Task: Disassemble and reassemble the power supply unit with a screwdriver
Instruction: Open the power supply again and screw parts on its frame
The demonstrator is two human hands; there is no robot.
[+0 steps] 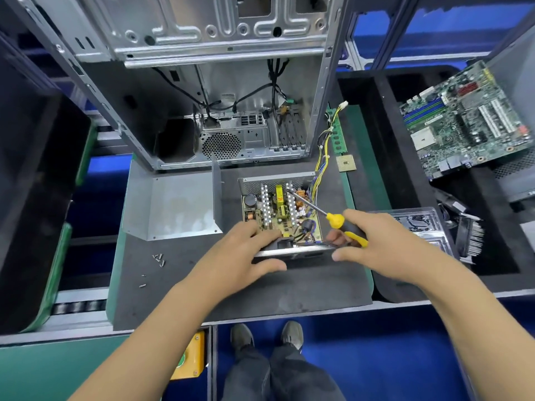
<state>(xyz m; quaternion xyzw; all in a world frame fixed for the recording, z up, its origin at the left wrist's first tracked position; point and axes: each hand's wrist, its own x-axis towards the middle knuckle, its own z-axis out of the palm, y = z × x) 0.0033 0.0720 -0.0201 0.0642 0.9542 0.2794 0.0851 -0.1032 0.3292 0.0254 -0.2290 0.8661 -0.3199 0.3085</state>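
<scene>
The case (220,91) stands open at twelve o'clock on the mat (240,293), gutted. At two o'clock a motherboard (469,123) leans in a black tray, well apart from the work. The cover (173,206) lies upturned at ten o'clock, just beside the PSU (282,209), which sits mid-mat with its board bare. So the step looks like the disassembly half: lid off, board screws next.

The left hand (246,253) curls over the PSU's near edge, thumb under its front wall, steadying it. The right hand (373,244) grasps the screwdriver (333,217) by its yellow handle, the shaft slanting to eleven o'clock with the tip among the heatsinks.

The next move calls for seating the tip squarely on a screw head; heatsinks and the wires (321,160) at one o'clock crowd the way. Loose screws (159,259) lie at eight o'clock, clear of the hands.
</scene>
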